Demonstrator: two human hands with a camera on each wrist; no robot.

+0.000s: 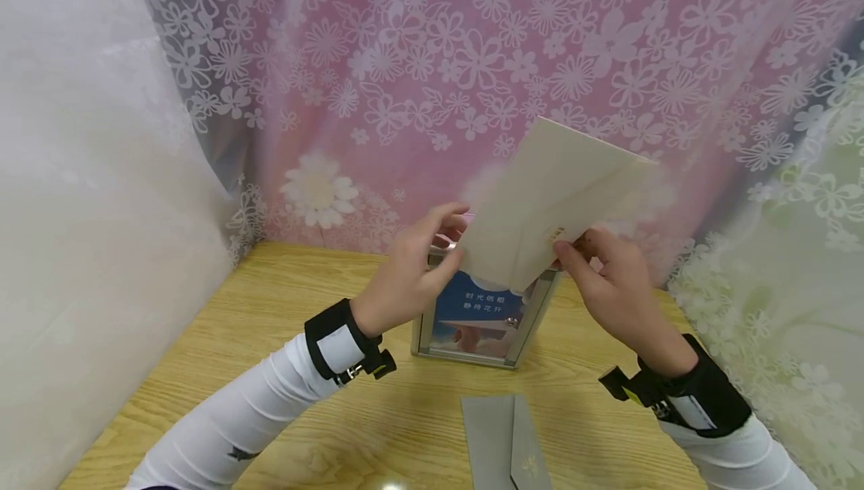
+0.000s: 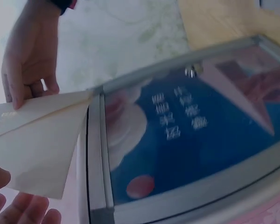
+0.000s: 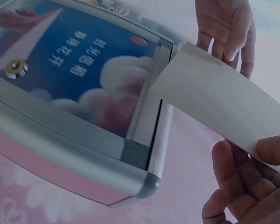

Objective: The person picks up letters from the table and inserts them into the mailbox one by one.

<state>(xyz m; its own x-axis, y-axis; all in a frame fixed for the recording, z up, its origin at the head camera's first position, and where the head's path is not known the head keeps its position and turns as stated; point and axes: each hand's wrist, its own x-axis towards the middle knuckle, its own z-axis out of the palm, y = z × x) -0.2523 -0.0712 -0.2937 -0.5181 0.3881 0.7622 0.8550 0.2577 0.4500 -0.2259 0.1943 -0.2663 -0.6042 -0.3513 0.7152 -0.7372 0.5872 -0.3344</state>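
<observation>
Partway, by the look of it: cream envelope (image 1: pixel 540 208) up at box (image 1: pixel 459 336) top edge, mostly outside | right hand grip (image 1: pixel 614 287): pinching it | left hand grip (image 1: pixel 415 269): loose beside it, contact unclear | remaining: grey envelope (image 1: pixel 493 437) untouched on surface (image 1: pixel 378 422)

Fingers of the left hand (image 2: pixel 25 209) show at the near edge of a cream envelope (image 2: pixel 35 154). Beyond them, the right hand (image 2: pixel 32 60) pinches its far edge. Right of the fingers is a metal-framed box (image 2: pixel 96 158), its blue panel (image 2: pixel 177 158) lettered white; well apart lies worktop (image 2: pixel 214 21).
</observation>
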